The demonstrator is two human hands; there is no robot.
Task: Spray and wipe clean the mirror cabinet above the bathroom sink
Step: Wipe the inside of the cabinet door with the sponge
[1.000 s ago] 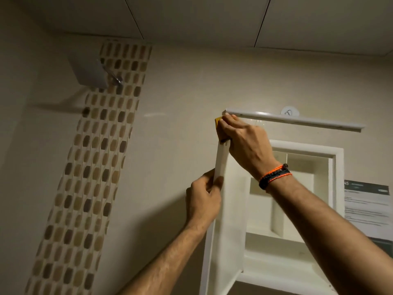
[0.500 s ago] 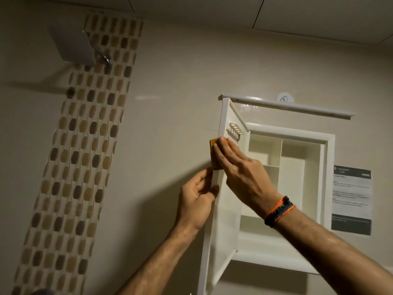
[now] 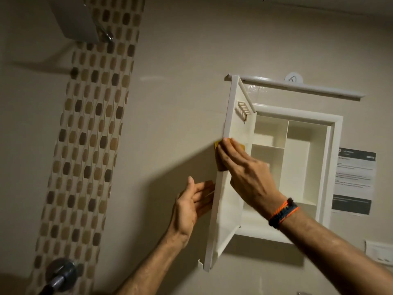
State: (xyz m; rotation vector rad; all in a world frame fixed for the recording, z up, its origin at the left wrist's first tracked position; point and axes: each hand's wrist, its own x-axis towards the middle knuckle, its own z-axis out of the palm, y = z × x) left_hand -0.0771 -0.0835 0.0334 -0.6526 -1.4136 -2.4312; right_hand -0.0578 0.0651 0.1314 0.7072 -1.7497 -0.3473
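While the right hand is pressing a yellow cloth flat-fingered against the door edge, the left hand, spread wide and gripping nothing, is risking the door swinging away.

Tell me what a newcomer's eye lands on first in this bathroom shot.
First, the white cabinet door swung open at centre, with the right hand pressing a yellow cloth against its edge and the left hand open behind it. Next, the bare cabinet shelves to the right. Then the brown mosaic tile strip running down the left wall under a shower head.
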